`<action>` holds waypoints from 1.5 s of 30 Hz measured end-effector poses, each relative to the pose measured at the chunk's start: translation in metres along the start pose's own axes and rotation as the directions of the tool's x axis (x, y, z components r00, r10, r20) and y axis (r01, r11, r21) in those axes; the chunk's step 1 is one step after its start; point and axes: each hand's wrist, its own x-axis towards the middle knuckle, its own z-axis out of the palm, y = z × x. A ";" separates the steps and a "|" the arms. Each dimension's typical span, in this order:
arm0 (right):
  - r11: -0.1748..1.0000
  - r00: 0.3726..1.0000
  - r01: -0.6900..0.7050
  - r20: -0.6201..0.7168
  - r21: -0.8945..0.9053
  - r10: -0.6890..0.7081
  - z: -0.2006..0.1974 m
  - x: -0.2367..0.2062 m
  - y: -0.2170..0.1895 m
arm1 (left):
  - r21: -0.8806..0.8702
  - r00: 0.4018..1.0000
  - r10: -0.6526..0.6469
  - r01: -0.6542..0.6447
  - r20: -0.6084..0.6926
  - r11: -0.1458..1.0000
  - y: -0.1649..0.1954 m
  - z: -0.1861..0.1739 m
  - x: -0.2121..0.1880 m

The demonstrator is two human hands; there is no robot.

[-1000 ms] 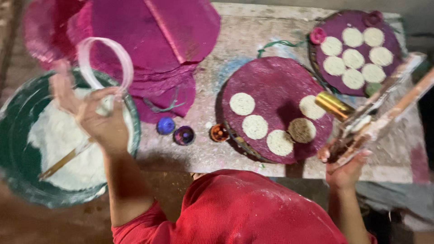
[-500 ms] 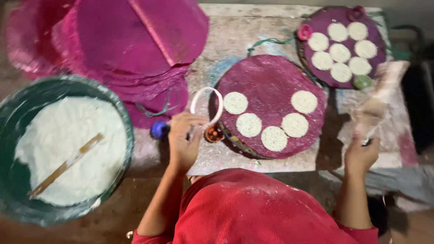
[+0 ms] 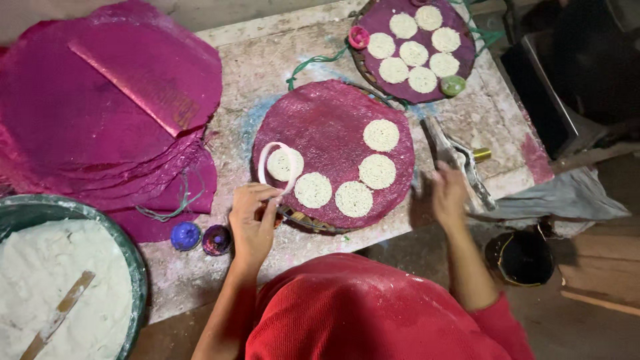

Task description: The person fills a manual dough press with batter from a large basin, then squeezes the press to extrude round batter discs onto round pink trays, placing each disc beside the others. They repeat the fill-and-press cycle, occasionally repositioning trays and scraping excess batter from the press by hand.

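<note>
Fingers of my left hand [image 3: 253, 223] pinch a white ring mould [image 3: 275, 165] tilted over one pale disc [image 3: 285, 164] at the near-left edge of the round purple tray [image 3: 327, 123]; my right hand [image 3: 448, 193], blurred, fingers loosely apart, hovers beside a metal tool [image 3: 457, 157].

Bare tray [image 3: 320, 120] centre lies open; white discs [image 3: 353, 198] crowd its near edge.
</note>
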 end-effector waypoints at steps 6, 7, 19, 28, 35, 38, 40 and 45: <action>0.368 0.719 -0.694 0.571 0.619 0.397 0.035 0.014 -0.006 | -0.073 0.974 0.017 -0.034 -0.226 0.997 -0.014 -0.008 -0.013; 0.362 0.750 -0.661 0.566 0.657 0.343 0.034 0.013 -0.002 | -0.061 0.955 0.013 -0.032 -0.295 0.998 -0.017 -0.014 -0.016; 0.233 0.951 -0.182 0.110 0.955 0.290 -0.066 0.059 -0.006 | 0.155 0.996 0.034 -0.021 -0.084 0.988 -0.036 0.022 -0.008; 0.317 0.975 0.105 -0.160 0.943 0.152 -0.101 0.022 0.022 | 0.297 0.825 0.263 -0.449 0.500 0.843 -0.079 0.161 0.032; 0.367 0.934 0.074 -0.194 0.927 0.300 -0.112 -0.016 0.049 | 0.367 0.767 -0.136 -0.136 0.626 0.920 -0.093 0.201 0.054; 0.379 0.927 0.084 -0.212 0.922 0.310 -0.118 -0.022 0.052 | 0.385 0.770 0.029 -0.351 0.637 0.854 -0.076 0.211 0.067; 0.401 0.925 0.093 -0.228 0.911 0.303 -0.123 -0.023 0.051 | 0.425 0.780 0.035 -0.378 0.625 0.822 -0.062 0.213 0.067; 0.372 0.924 0.114 -0.236 0.921 0.301 -0.130 -0.023 0.046 | 0.463 0.749 0.035 -0.445 0.662 0.766 -0.051 0.203 0.054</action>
